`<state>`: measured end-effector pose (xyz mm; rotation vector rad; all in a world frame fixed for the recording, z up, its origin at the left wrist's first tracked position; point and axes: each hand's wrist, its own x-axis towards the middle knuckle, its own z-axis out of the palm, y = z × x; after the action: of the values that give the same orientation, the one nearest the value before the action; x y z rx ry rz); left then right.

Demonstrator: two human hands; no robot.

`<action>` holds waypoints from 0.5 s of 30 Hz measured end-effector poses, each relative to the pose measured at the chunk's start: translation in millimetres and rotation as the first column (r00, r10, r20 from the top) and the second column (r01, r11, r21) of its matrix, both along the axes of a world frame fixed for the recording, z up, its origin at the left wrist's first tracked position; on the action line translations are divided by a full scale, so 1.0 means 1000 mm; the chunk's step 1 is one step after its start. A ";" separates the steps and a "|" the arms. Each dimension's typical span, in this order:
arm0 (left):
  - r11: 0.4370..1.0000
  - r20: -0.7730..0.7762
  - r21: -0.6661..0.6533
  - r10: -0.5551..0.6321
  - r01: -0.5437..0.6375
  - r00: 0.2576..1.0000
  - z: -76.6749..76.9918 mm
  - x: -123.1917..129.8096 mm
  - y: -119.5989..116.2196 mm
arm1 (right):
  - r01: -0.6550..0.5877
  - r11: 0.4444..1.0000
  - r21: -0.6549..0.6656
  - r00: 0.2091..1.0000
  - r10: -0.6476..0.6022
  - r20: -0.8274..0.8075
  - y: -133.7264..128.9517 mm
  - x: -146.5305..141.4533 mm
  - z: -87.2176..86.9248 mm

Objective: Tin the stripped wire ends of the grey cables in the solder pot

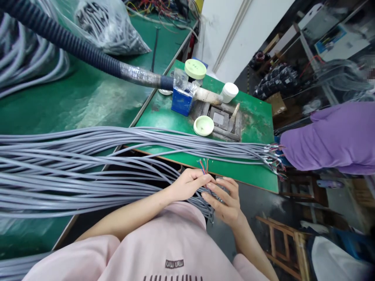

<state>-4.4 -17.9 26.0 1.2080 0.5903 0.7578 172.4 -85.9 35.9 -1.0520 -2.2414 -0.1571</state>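
Note:
My left hand (pixel 191 182) pinches the end of a grey multi-core cable. From its fingertips a fan of thin coloured wires (pixel 204 166), red, blue and others, points up with stripped tips. Close beside it, my right hand (pixel 225 199) has its fingers bent and parted around the same cable end; whether it grips the cable is hard to see. Below the hands hang several more grey cables (pixel 202 205) near my lap. Just beyond, a thick bundle of grey cables (pixel 187 145) lies across the green table, its wire ends (pixel 275 158) splayed at the right edge.
On the small green table (pixel 254 117) stand a soldering pot (pixel 221 119) with a brush-like tool, a pale green lid (pixel 204 125), a white jar (pixel 229 92) and a blue box (pixel 181 101) under an extraction hose (pixel 88 50). A person in a purple sleeve (pixel 328 136) is at the right.

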 end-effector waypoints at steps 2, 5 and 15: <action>1.000 0.004 0.007 -0.008 0.008 1.000 0.000 0.000 0.000 | 0.006 1.000 -0.015 1.000 -0.007 -0.023 0.000 -0.001 -0.001; 1.000 0.003 0.015 -0.005 0.005 1.000 -0.001 0.001 -0.001 | 0.011 1.000 -0.028 0.999 -0.012 -0.034 -0.001 -0.001 -0.002; 1.000 -0.003 -0.003 0.006 -0.006 1.000 -0.004 0.001 -0.001 | 0.001 0.999 -0.033 0.998 -0.003 -0.066 0.000 -0.004 -0.006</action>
<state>-3.2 -18.8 21.6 1.2054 0.5978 0.7595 168.5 -86.3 30.2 -1.0621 -2.1907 -0.0852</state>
